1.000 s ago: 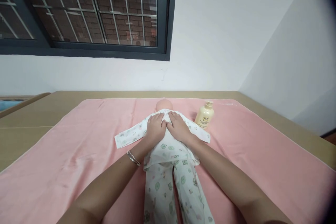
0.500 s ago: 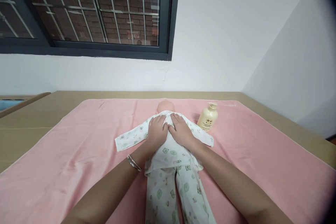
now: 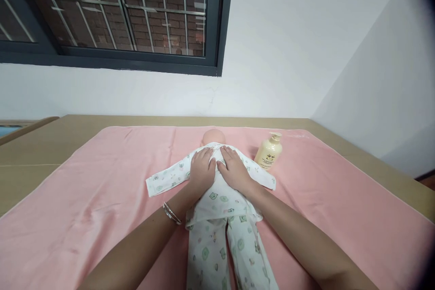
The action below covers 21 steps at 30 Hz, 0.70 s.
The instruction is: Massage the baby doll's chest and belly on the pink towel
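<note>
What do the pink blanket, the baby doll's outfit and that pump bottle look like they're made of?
Pink blanket: probably a soft fleece or terry; matte, with shallow ripples.
Outfit: thin woven or knit fabric, likely cotton; white with small printed bears, creasing under the left hand and right hand.
Bottle: apparently cream plastic, smooth, slightly glossy, with a moulded pump top.
</note>
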### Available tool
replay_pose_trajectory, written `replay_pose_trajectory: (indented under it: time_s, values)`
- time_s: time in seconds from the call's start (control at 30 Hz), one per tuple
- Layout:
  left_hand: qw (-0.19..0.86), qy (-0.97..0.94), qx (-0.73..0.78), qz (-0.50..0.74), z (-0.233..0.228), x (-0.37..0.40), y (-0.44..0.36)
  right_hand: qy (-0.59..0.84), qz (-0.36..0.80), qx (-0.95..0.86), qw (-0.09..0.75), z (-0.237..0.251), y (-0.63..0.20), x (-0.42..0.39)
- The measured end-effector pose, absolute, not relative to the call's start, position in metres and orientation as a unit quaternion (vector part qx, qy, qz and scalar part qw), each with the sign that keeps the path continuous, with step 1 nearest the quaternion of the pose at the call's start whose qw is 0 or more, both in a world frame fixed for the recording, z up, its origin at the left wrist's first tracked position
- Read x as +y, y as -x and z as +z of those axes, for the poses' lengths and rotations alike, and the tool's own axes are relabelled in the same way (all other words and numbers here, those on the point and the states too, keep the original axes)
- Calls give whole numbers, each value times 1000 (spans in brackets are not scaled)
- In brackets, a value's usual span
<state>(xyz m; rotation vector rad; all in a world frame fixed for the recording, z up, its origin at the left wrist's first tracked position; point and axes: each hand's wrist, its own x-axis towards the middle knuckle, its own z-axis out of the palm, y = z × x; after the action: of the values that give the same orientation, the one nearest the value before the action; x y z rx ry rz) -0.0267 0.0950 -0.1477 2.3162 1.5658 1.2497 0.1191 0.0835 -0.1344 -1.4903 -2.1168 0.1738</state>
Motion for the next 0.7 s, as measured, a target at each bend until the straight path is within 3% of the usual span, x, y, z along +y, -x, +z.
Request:
replay_pose_trajectory:
  time_s: [0.1,0.23,0.43,0.7]
  values:
    - [14,-729,523,442,-151,93,26,566,69,-772,281,-125,-119,81]
    - [-11,-693,523,496,-155,89,24,555,-7,-766,325,-109,-113,71]
    - [5,-680,499,538,-156,88,26,513,19,-824,241,-111,-106,63]
    - [75,-678,486,546,-157,89,26,519,1,-799,304,-109,-112,68]
